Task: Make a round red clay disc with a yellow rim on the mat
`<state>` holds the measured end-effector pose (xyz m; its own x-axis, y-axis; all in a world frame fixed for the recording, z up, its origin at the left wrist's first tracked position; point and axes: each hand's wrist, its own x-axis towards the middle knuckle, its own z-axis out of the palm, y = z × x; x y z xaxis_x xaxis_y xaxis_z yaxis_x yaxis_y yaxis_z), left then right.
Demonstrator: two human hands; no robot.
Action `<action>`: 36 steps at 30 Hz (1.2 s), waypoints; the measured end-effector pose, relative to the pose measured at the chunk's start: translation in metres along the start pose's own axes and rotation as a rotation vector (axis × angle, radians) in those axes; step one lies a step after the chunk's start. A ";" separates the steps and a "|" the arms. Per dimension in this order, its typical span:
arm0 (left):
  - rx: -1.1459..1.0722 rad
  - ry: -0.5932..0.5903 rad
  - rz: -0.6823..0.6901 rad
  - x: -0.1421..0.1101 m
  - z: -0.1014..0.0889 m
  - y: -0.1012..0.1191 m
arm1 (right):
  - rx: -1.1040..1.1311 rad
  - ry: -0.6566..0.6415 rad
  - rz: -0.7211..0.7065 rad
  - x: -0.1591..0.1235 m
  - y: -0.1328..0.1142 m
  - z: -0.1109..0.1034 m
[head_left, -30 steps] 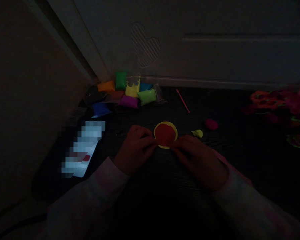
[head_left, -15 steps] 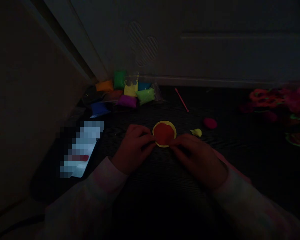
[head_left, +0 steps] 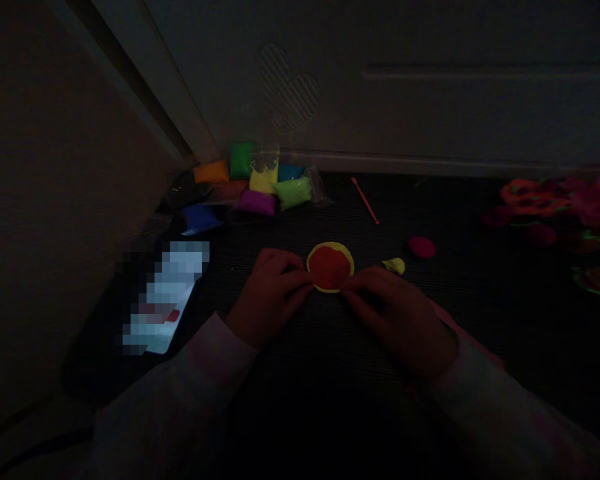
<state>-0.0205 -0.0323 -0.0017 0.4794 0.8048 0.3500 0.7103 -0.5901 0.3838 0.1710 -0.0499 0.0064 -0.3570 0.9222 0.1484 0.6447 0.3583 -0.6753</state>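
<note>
In the head view, a flat red clay disc (head_left: 329,268) with a thin yellow rim lies in the middle of the dark surface. Its lower left edge is pinched between the thumb and fingers of my left hand (head_left: 273,293). On the opposite side, my right hand (head_left: 400,313) pinches the lower right edge in the same way. A small lump of yellow clay (head_left: 395,267) lies just beyond my right hand, and a dark pink clay disc (head_left: 421,247) sits a little farther off. The light is very dim, so fingertip detail is hard to see.
Several bags of coloured clay (head_left: 257,202) are heaped at the back left. A pink modelling stick (head_left: 365,201) lies at the back. On the left a lit phone (head_left: 173,293) rests, its screen blurred. Pink and orange clay pieces (head_left: 535,197) crowd the right. A pale panel (head_left: 430,113) rises behind.
Both hands keep their pinch on the rim of the clay disc, with hardly any movement. The whole view has shifted very slightly.
</note>
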 end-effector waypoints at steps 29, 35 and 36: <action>0.022 -0.004 0.054 0.003 0.004 0.004 | -0.030 0.031 -0.039 -0.001 0.003 0.001; -0.003 -0.029 0.012 0.003 0.002 0.007 | -0.056 0.079 -0.055 -0.002 0.012 -0.008; 0.001 -0.035 0.009 0.003 0.002 0.008 | -0.075 0.088 -0.059 -0.002 0.013 -0.009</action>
<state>-0.0124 -0.0343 0.0004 0.5037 0.8010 0.3234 0.7062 -0.5975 0.3799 0.1863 -0.0457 0.0035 -0.3368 0.9074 0.2512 0.6747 0.4187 -0.6078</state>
